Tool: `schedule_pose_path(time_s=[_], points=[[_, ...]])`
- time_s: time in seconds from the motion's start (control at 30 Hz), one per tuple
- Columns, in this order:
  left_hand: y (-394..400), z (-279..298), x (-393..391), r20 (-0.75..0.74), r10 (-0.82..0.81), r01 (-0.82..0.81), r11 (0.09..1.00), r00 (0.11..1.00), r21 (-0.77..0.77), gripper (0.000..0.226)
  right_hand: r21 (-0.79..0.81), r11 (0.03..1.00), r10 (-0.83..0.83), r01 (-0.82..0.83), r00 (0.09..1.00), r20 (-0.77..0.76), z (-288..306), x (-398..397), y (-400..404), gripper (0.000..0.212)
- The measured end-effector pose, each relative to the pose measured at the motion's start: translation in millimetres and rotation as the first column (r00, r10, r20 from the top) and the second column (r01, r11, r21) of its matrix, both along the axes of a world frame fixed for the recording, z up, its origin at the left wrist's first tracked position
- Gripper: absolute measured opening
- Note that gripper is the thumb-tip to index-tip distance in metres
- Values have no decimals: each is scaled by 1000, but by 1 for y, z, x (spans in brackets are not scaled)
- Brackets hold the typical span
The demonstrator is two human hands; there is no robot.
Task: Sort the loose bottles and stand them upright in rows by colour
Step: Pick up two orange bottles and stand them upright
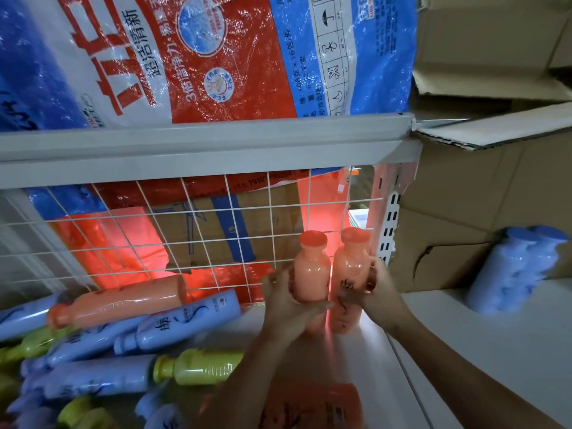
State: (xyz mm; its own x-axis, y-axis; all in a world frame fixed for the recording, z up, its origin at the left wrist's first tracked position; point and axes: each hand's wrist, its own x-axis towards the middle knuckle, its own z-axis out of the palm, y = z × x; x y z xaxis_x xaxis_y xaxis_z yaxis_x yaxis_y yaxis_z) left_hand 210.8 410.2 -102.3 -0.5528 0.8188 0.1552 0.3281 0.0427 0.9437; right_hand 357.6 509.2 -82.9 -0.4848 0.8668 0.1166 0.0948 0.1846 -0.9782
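Orange row being started: left hand (286, 300) grips one orange bottle (311, 270), right hand (373, 292) grips its twin (349, 274), both upright against wire grid (185, 230); next, release, fetch lying orange bottle (117, 305) left of grid corner.

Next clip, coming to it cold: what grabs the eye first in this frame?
Two orange bottles stand upright side by side against the wire mesh at the shelf's right end, the left hand around the left orange bottle and the right hand around the right orange bottle. Lower left, a jumble of blue, yellow and orange bottles lies on its side. A big red, white and blue sack fills the shelf above.
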Motion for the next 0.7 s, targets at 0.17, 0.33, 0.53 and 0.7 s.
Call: schedule_pose_path(time_s=[0.17,0.33,0.53,0.7], points=[[4,-9,-3,76,-83,77,995,994,69,81,59,995,76,-80,995,70,9,3,-7,52],[14,-15,2,-46,1,-1,1000,999,-1,88,28,1000,4,-6,998,57,2,1,-9,63],[20,-13,-2,-54,-13,14,999,998,30,78,119,993,-31,23,997,68,0,-2,-2,45],[19,-13,-5,-99,-13,13,1000,995,-4,73,104,993,-57,52,997,47,-9,-8,-2,52]])
